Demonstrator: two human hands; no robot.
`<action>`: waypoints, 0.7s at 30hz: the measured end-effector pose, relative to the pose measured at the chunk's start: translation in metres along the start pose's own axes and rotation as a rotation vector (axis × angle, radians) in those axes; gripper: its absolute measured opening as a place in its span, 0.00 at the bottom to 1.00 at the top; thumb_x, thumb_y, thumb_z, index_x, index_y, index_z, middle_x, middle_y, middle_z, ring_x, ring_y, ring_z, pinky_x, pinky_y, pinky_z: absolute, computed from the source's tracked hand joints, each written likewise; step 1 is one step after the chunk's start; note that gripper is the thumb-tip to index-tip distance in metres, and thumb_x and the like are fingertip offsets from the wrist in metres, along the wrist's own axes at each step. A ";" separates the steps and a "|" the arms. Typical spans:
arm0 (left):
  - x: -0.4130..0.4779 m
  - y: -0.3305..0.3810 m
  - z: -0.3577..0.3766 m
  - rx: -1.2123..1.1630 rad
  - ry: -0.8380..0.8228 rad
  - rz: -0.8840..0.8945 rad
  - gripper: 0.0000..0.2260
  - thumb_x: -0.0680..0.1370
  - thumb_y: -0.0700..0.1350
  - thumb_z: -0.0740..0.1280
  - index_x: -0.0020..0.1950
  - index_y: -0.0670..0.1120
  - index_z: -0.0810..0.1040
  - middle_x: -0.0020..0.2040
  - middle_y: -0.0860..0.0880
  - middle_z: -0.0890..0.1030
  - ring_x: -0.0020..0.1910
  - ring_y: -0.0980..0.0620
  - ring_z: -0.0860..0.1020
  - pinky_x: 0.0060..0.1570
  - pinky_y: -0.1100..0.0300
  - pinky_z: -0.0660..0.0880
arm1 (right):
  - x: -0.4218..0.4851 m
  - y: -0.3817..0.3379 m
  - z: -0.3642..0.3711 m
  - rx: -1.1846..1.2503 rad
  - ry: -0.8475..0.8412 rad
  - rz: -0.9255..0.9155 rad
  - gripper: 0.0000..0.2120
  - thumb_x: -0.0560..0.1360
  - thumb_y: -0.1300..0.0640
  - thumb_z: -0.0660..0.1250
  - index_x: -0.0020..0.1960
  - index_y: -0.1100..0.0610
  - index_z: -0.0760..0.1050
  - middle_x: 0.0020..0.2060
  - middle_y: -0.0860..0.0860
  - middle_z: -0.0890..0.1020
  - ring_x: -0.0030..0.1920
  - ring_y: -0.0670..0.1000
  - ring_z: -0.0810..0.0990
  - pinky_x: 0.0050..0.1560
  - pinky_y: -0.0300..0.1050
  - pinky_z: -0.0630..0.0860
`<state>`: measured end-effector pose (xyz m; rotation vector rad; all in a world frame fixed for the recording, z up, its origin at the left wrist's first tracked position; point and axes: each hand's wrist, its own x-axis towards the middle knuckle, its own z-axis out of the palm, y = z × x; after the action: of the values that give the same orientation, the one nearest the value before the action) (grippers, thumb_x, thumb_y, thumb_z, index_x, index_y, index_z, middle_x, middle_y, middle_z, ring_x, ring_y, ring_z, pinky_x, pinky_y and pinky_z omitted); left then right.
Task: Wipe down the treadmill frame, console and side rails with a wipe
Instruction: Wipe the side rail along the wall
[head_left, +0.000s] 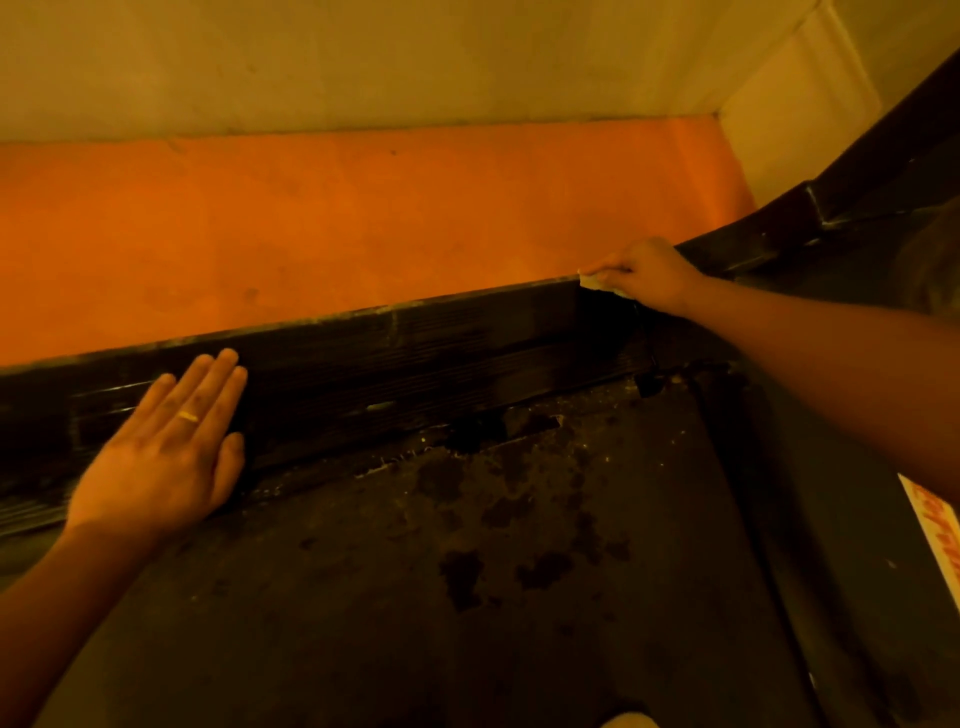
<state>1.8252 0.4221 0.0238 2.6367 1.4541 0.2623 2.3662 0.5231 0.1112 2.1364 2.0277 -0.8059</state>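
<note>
The treadmill's black ribbed side rail (395, 358) runs from the lower left up to the right. My right hand (647, 273) grips a small pale wipe (592, 281) and holds it against the rail's top edge at its far end, close to the dark upright frame (852, 192). My left hand (166, 447), with a ring on one finger, lies flat with straight fingers on the near part of the rail. The dark running belt (467, 597) below the rail is stained and dusty.
An orange floor (337, 218) lies beyond the rail, bounded by a pale wall (363, 57) and a white skirting corner (795, 104) at the upper right. A white strip with red lettering (935, 535) shows at the right edge.
</note>
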 end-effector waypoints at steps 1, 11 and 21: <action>0.001 0.000 0.000 -0.002 -0.001 -0.001 0.27 0.82 0.50 0.51 0.77 0.34 0.64 0.79 0.38 0.62 0.77 0.37 0.64 0.74 0.36 0.61 | 0.002 -0.006 0.005 -0.002 -0.011 -0.025 0.13 0.82 0.60 0.65 0.65 0.61 0.79 0.54 0.54 0.82 0.44 0.36 0.75 0.39 0.24 0.64; 0.000 0.003 -0.002 -0.008 0.018 -0.015 0.27 0.83 0.50 0.51 0.78 0.36 0.63 0.79 0.39 0.62 0.78 0.39 0.62 0.75 0.38 0.61 | 0.001 0.001 0.000 -0.045 -0.068 -0.062 0.14 0.82 0.59 0.63 0.67 0.51 0.76 0.59 0.57 0.82 0.48 0.50 0.81 0.49 0.39 0.71; 0.002 0.005 -0.004 0.020 0.030 -0.008 0.26 0.83 0.49 0.52 0.78 0.36 0.64 0.79 0.40 0.62 0.77 0.40 0.63 0.74 0.39 0.62 | 0.016 -0.035 0.018 0.089 -0.135 -0.110 0.13 0.81 0.59 0.66 0.64 0.50 0.78 0.54 0.45 0.82 0.48 0.31 0.77 0.49 0.25 0.67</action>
<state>1.8300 0.4212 0.0289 2.6535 1.4837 0.2890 2.3269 0.5346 0.0987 1.9675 2.0919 -1.0448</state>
